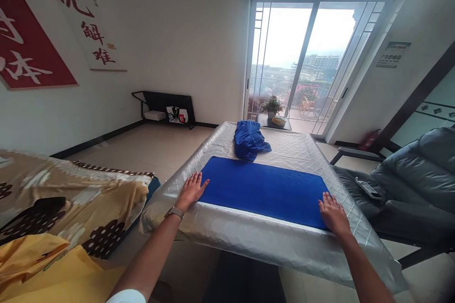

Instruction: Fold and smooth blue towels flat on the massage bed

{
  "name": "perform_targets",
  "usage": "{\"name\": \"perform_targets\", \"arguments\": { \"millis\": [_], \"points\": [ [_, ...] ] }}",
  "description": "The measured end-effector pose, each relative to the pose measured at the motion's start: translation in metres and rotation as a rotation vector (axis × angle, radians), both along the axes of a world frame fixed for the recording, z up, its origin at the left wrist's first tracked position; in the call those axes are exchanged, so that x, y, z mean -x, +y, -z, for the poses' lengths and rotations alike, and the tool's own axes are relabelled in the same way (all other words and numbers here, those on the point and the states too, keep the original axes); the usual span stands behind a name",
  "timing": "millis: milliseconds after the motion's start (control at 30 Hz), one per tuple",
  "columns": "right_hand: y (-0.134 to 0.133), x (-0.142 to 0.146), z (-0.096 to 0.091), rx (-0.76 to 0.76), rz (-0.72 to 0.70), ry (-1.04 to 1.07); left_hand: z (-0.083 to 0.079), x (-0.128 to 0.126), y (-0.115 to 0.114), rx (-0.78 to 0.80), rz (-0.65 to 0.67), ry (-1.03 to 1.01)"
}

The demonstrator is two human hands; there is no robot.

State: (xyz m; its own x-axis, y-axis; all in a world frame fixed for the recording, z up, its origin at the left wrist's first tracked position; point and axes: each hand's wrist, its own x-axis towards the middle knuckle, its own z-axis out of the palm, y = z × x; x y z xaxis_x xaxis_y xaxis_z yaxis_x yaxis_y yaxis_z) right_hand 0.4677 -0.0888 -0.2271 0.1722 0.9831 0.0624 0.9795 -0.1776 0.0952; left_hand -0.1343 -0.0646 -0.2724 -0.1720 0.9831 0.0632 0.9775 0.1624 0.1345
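A flat blue cloth (263,190), roughly rectangular, lies spread across the near part of a table with a silvery quilted cover (284,147). My left hand (192,190) rests flat at the cloth's left edge, its fingers stretched out. At the right edge lies my right hand (333,213), also flat with its fingers extended. Neither hand grasps anything. Behind the flat cloth, a crumpled blue cloth (249,139) sits in a heap near the table's far side. My left wrist wears a watch (175,212).
A bed with a patterned brown cover (106,189) and yellow fabric (60,270) stand at left. On the right is a dark armchair (415,184) holding a power strip (369,189). Beyond the table, a potted plant (272,106) stands before the glass sliding door (280,57).
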Motion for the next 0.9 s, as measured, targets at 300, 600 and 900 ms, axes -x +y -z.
{"name": "perform_targets", "arguments": {
  "millis": [300, 600, 900],
  "points": [
    [0.036, 0.195, -0.005, 0.081, -0.361, 0.18, 0.0, -0.001, -0.001, -0.025, -0.004, 0.013],
    [0.038, 0.084, 0.009, 0.124, -0.194, 0.079, 0.005, 0.001, 0.0, -0.029, -0.003, 0.018],
    [0.035, -0.063, 0.023, 0.063, 0.045, 0.07, -0.008, 0.009, 0.002, 0.091, 0.024, -0.063]
  ]
}}
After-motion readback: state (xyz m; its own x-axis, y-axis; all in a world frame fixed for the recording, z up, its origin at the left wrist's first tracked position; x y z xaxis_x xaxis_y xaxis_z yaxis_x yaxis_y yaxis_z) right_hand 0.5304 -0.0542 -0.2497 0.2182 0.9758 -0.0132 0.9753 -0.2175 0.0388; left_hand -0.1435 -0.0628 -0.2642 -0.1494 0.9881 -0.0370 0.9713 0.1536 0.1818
